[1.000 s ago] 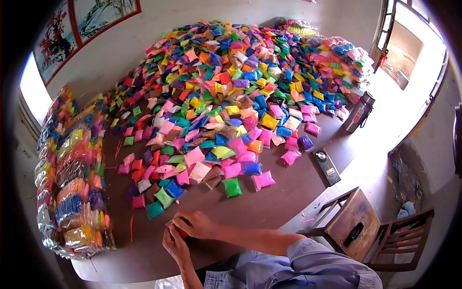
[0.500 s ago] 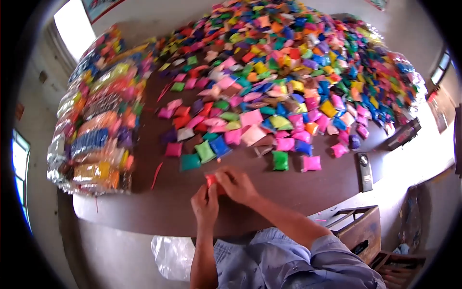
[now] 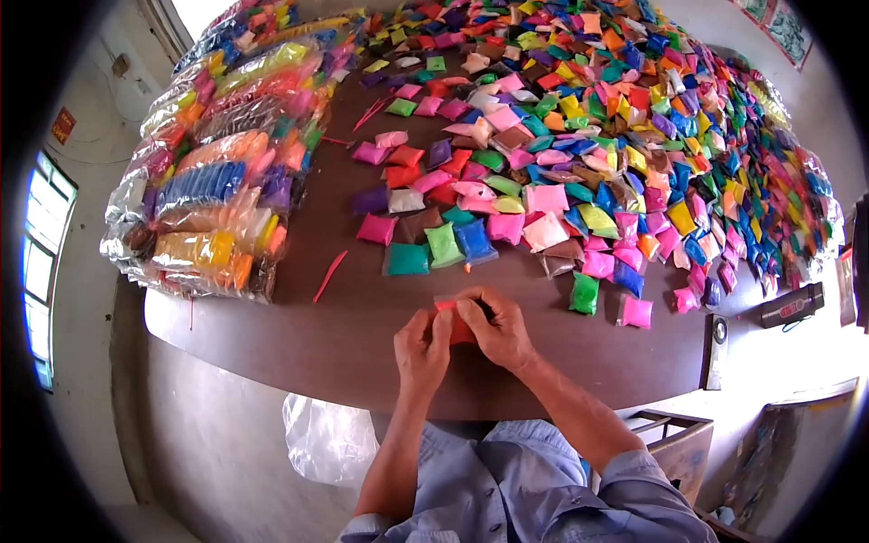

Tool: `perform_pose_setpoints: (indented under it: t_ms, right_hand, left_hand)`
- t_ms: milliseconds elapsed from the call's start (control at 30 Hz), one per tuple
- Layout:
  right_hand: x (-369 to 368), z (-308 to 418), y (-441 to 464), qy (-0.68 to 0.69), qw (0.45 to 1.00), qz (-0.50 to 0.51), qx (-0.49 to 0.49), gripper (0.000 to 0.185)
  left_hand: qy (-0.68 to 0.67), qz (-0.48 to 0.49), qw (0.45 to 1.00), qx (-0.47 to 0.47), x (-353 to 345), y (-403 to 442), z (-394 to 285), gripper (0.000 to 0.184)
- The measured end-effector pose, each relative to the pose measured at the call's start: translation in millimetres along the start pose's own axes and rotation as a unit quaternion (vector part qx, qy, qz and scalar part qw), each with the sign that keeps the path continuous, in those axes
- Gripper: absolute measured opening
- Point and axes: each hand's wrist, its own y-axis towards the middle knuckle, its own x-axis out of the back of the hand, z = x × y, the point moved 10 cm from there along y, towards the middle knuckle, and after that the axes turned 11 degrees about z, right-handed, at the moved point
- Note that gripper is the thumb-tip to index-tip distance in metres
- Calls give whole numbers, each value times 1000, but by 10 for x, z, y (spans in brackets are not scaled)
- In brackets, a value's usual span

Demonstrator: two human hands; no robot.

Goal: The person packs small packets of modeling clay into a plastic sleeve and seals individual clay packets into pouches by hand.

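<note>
A small red packet with a clear edge is pinched between both hands, above the near part of the brown table. My left hand grips its left side, fingers closed. On its right side my right hand holds the upper edge between thumb and fingers. Just beyond the hands lie a teal packet, a light green packet and a blue packet, at the near edge of a large heap of colourful packets.
Large clear bags of sorted packets stand at the table's left. A dark bottle and a black device are at the right. A clear plastic bag hangs below the front edge. A wooden chair stands lower right.
The view has turned left, so table and heap appear shifted. Both hands still hold the red packet, which shows more clearly between them now.
</note>
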Motion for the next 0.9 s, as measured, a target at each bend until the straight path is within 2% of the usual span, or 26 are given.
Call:
perform_pose_setpoints:
  t_ms: [167,267,500,567,667,767,900]
  right_hand:
    - [-34,34,7,10,1000,13,-12,15]
    - [7,36,1,-5,1000,17,-14,14]
    - [-72,137,20,-44,998,42,23,16]
    - [-73,155,11,-49,998,45,2,16]
    - [-53,78,9,-54,998,38,-18,16]
    - [-17,69,9,-44,999,15,-14,15]
    - [66,51,-4,-6,1000,-18,4,15]
  left_hand:
    - [89,1,996,29,40,-25,99,28]
    - [-69,5,996,52,-35,-30,152,21]
    - [-16,3,999,29,13,-8,64,20]
    - [5,-28,1000,-7,48,-17,-10,25]
    - [17,-7,999,28,46,-25,144,17]
    - [-44,6,999,30,7,-7,54,18]
    - [-58,32,998,17,-80,3,-16,21]
